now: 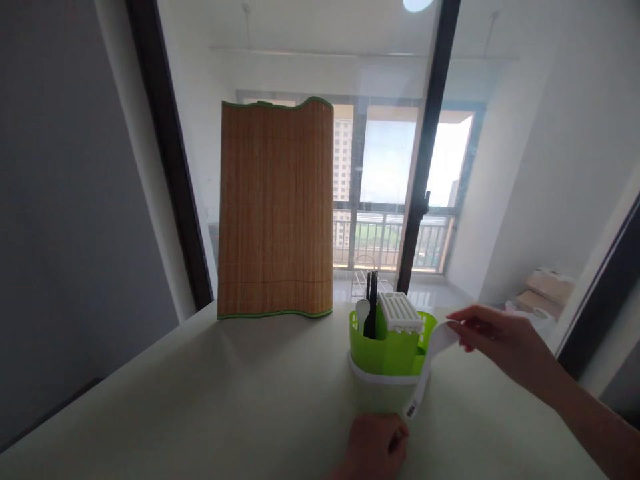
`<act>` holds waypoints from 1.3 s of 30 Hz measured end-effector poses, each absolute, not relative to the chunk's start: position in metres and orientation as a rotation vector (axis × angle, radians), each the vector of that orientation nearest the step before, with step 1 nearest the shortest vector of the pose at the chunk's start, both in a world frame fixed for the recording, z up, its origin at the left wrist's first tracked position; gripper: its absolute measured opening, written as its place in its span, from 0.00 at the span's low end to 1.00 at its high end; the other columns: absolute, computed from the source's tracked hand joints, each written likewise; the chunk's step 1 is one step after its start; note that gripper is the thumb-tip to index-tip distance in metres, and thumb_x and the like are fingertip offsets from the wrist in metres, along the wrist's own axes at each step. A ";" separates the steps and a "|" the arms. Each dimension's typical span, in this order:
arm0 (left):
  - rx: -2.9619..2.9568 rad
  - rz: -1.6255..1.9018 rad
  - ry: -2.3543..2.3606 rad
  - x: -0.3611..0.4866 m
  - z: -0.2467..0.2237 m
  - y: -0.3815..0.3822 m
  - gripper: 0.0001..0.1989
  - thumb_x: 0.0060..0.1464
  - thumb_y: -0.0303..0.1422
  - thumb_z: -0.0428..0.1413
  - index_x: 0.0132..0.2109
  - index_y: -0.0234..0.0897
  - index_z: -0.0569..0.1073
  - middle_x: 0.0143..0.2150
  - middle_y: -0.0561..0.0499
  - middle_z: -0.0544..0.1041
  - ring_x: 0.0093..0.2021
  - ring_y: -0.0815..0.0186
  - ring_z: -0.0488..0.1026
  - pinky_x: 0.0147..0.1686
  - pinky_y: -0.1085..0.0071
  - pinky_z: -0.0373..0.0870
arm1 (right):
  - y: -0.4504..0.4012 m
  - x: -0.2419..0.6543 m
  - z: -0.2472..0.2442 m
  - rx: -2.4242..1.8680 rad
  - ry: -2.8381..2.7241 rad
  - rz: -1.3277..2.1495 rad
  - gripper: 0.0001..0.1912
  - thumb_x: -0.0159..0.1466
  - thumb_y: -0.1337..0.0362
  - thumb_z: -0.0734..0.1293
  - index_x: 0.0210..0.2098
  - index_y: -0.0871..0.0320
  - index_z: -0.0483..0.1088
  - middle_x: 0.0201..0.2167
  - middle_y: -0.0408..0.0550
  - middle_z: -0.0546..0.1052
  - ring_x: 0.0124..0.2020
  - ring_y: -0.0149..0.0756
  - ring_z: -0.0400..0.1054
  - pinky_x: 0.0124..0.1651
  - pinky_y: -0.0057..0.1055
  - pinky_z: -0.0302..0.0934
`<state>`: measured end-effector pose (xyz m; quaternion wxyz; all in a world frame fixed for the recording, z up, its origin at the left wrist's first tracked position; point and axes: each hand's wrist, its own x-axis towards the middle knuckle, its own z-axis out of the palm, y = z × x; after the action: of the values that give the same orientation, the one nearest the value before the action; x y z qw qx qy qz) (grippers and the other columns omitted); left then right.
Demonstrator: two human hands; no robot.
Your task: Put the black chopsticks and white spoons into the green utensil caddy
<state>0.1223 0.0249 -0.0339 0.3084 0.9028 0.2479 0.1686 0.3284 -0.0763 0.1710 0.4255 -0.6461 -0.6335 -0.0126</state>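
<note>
My right hand [493, 337] pinches a white spoon [434, 350] by its broad end, and the handle slants down to the left with a small dark mark near its tip. Just behind the spoon stands a bright green utensil holder [383, 353] on a white base. It holds black chopsticks [371, 303] and a small white spoon [363, 312], and a white slatted piece [400, 310] sits on top. In front of the holder, my left hand [377, 443] rests on the table, curled into a loose fist with nothing visible in it.
A brown bamboo mat [276, 213] with green edging stands upright at the back left of the pale table [240, 387]. Behind the table is a glass panel with a dark frame [423, 167]. Boxes [545, 290] lie beyond it at the right.
</note>
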 end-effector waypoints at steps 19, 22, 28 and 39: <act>2.515 0.174 0.620 0.135 -0.040 0.027 0.13 0.54 0.34 0.54 0.47 0.44 0.77 0.46 0.47 0.79 0.45 0.56 0.75 0.45 0.61 0.68 | 0.086 0.252 0.173 -2.018 -2.100 -0.744 0.10 0.69 0.71 0.59 0.35 0.62 0.71 0.37 0.51 0.75 0.27 0.32 0.71 0.25 0.26 0.54; 2.524 0.157 0.573 0.133 -0.035 0.027 0.14 0.55 0.35 0.53 0.47 0.43 0.76 0.46 0.46 0.79 0.44 0.57 0.75 0.44 0.62 0.68 | 0.089 0.249 0.171 -2.070 -2.129 -0.699 0.10 0.67 0.72 0.60 0.33 0.62 0.72 0.36 0.51 0.76 0.28 0.32 0.72 0.26 0.25 0.55; 2.566 0.158 0.554 0.129 -0.029 0.024 0.14 0.56 0.34 0.51 0.48 0.42 0.76 0.46 0.46 0.80 0.44 0.56 0.76 0.43 0.63 0.69 | 0.099 0.246 0.163 -2.114 -2.180 -0.742 0.11 0.62 0.78 0.62 0.37 0.61 0.73 0.33 0.51 0.77 0.31 0.38 0.73 0.28 0.27 0.58; 2.618 0.343 0.507 0.131 -0.042 0.024 0.11 0.54 0.32 0.54 0.44 0.41 0.77 0.42 0.46 0.81 0.41 0.56 0.78 0.41 0.64 0.72 | 0.027 0.236 0.139 -1.610 -2.338 -0.869 0.09 0.69 0.69 0.60 0.35 0.58 0.72 0.33 0.49 0.74 0.37 0.42 0.68 0.39 0.36 0.61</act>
<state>0.1310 0.0240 -0.0417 0.2244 0.9489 0.1837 0.1244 0.2360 0.0267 0.1389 0.0862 -0.5402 -0.7847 -0.2917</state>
